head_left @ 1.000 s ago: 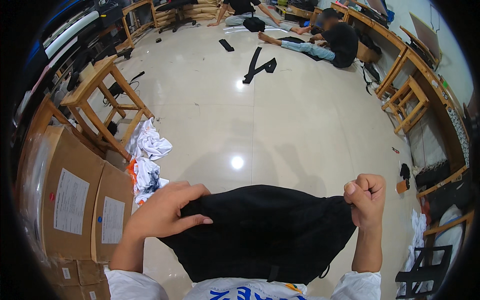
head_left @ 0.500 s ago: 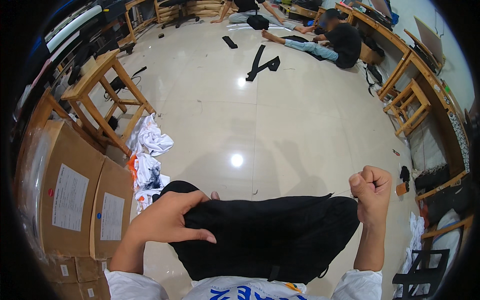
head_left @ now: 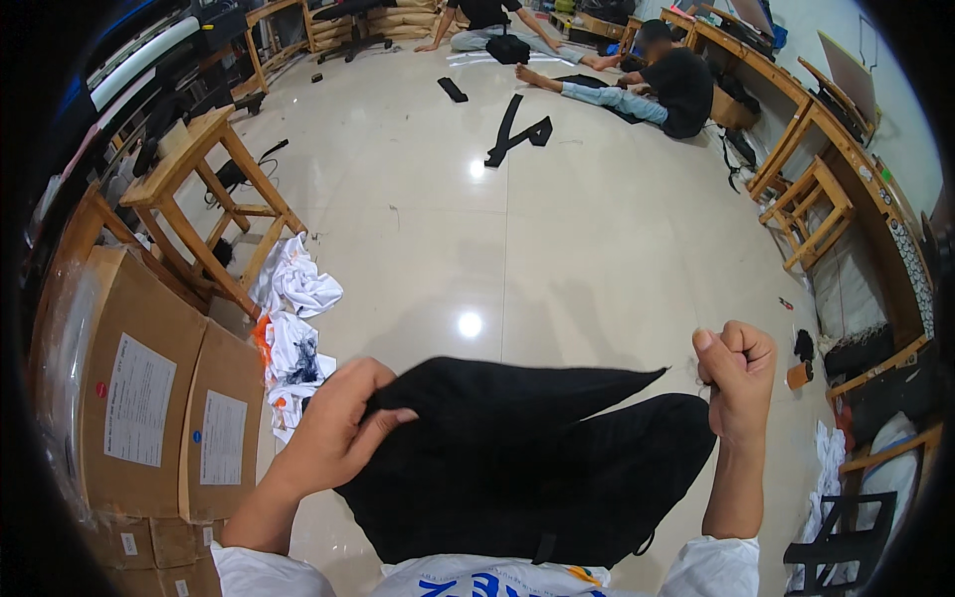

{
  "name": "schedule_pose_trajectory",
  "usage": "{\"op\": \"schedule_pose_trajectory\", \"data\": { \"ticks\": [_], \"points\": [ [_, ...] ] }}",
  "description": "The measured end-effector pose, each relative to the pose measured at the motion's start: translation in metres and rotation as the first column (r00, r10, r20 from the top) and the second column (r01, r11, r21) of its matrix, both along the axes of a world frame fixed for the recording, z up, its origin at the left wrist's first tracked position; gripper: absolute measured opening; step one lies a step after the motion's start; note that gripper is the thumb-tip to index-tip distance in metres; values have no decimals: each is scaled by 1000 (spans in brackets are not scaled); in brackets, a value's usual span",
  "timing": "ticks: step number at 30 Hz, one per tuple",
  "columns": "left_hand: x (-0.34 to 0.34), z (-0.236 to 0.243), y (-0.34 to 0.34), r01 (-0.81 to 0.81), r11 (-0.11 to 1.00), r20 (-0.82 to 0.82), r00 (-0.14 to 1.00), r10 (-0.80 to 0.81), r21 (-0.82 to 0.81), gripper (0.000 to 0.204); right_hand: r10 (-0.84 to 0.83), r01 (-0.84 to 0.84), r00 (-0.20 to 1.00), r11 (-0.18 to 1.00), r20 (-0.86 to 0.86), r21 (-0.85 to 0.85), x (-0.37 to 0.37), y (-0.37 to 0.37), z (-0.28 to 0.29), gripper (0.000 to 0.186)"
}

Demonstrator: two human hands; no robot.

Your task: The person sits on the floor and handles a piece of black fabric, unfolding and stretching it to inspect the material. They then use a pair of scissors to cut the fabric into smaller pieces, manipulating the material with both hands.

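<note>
Black cloth (head_left: 497,468) hangs spread in front of the wearer's white shirt (head_left: 477,577), above the pale floor (head_left: 597,249). The left hand (head_left: 343,408) pinches its upper left edge, thumb on the near side and fingers behind. The right hand (head_left: 738,363) is curled into a tight fist beside the cloth's right end; whether anything thin is caught inside it cannot be told.

A second ago the upper edge ran across to the right fist. Now the upper flap (head_left: 557,383) ends in a free point well short of that fist, and a wedge of floor shows between it and the rounded lower part. The left hand's pinch is thus the only clear hold on the flap, so its far corner is loose, judging by the look of it.

Farther out, white rags (head_left: 298,284) lie by a stool (head_left: 174,164) and boxes (head_left: 139,378), and a black strip (head_left: 504,131) rests on the floor ahead.
</note>
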State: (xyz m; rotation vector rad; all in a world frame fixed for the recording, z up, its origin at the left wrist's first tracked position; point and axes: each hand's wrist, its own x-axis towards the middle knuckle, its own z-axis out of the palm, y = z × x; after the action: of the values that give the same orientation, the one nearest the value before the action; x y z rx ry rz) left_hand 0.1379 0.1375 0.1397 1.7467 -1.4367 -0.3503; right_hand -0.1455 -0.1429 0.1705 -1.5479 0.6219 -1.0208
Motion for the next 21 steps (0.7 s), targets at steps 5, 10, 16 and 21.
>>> {"op": "schedule_pose_trajectory", "data": {
  "ticks": [5,10,16,21],
  "points": [
    [-8,0,3,-71,991,-220,971,94,109,23,-204,154,973,920,-106,-361,5,-3,-15,54],
    [-8,9,3,80,987,-138,989,-61,139,38,-233,204,970,937,-73,-284,5,-15,-21,53],
    [-4,11,-2,132,959,18,990,-141,251,33,-126,128,992,991,27,-45,-1,-20,-20,53],
    [4,16,-2,121,972,-11,993,-121,202,29,-137,136,989,991,56,15,-14,-38,-17,52]
  ]
}}
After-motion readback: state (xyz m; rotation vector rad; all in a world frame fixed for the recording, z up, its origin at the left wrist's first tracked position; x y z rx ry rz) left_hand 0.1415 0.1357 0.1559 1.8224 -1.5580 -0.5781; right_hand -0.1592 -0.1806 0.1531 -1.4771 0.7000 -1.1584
